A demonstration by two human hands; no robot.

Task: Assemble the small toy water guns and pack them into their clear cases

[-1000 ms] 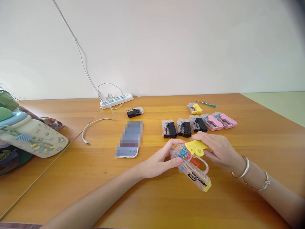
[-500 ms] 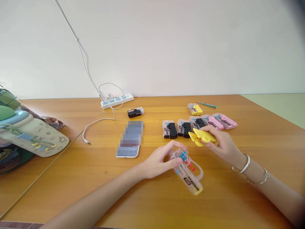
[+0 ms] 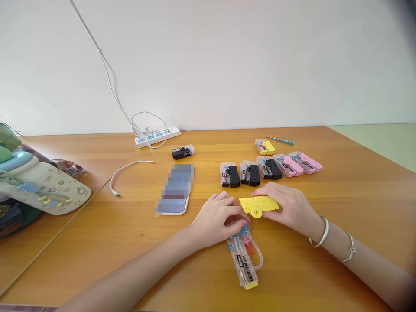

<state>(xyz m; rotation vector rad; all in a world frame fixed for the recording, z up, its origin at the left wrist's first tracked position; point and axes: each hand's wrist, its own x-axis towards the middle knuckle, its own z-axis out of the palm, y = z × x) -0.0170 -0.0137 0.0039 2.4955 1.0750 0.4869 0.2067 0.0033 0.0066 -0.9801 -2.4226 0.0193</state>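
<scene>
My left hand (image 3: 218,222) pinches the top end of a clear toy water gun (image 3: 244,264), which points toward me low over the table. Blue parts and a red trigger show inside it, with a black-lettered label and a yellow tip at the near end. Just to the right, my right hand (image 3: 289,207) is closed on a yellow plastic cover (image 3: 256,204) with a round knob, held level close to the left fingertips. Whether the gun rests on the table I cannot tell.
Behind my hands lie black toy guns (image 3: 230,175), pink ones (image 3: 290,165) and a yellow one (image 3: 267,147). A teal screwdriver (image 3: 283,141), a lone black toy (image 3: 182,151), a phone (image 3: 175,190), a white cable, a power strip (image 3: 158,137) and a patterned bottle (image 3: 61,190) lie around.
The water gun has moved down and slightly left, turning more upright in view. My right hand has brought the yellow cover left and lower, nearer my left hand, with the cover now closed flat.
</scene>
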